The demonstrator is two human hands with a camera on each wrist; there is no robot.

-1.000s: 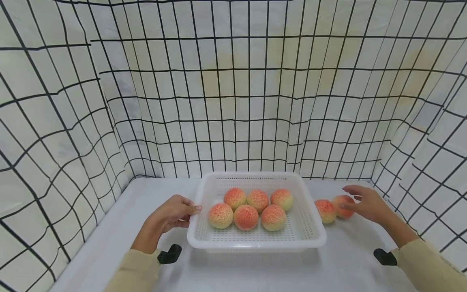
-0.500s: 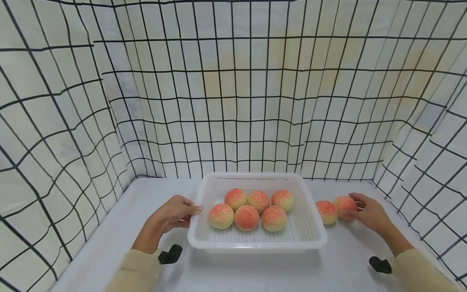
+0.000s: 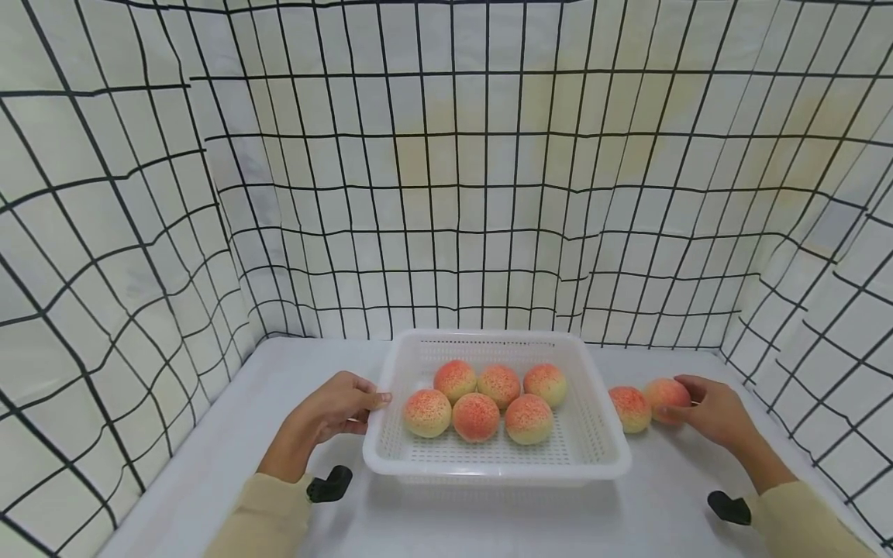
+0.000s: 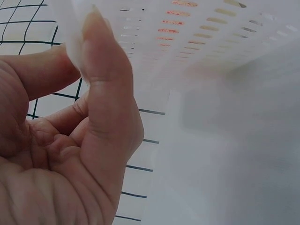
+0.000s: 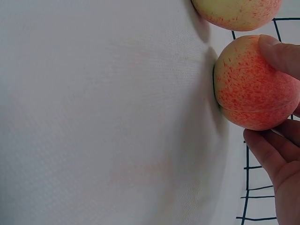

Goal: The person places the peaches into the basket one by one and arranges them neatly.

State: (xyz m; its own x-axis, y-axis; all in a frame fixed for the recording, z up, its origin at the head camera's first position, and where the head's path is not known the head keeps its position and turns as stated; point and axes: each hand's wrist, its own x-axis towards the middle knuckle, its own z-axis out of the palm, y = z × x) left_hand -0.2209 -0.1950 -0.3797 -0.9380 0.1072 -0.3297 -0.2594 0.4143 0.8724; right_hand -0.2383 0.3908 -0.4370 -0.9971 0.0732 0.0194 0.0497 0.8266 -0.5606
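Observation:
A white plastic basket (image 3: pixel 497 468) with a perforated floor stands in the middle of the table in the head view, several red-and-yellow peaches (image 3: pixel 476 417) lying in it. At its left side my left hand (image 3: pixel 338 407) pinches the rim between thumb and fingers, and the left wrist view shows the slotted basket wall (image 4: pixel 206 28) beside the thumb. To the right of the basket, my right hand (image 3: pixel 718 415) holds a peach (image 5: pixel 253 84) between its thumb and fingers. That peach rests on the white surface. A second loose peach (image 3: pixel 629 409) lies between it and the basket.
White cloth covers the table (image 3: pixel 516 527). A black grid netting (image 3: pixel 481 194) over white sheeting rises behind and at both sides. A black strap piece (image 3: pixel 330 484) sits at the left cuff, a similar black piece (image 3: pixel 729 508) at the right one.
My right hand has come down around the farther-right loose peach and now holds it. The left hand stays on the basket rim. The whole head view has shifted slightly.

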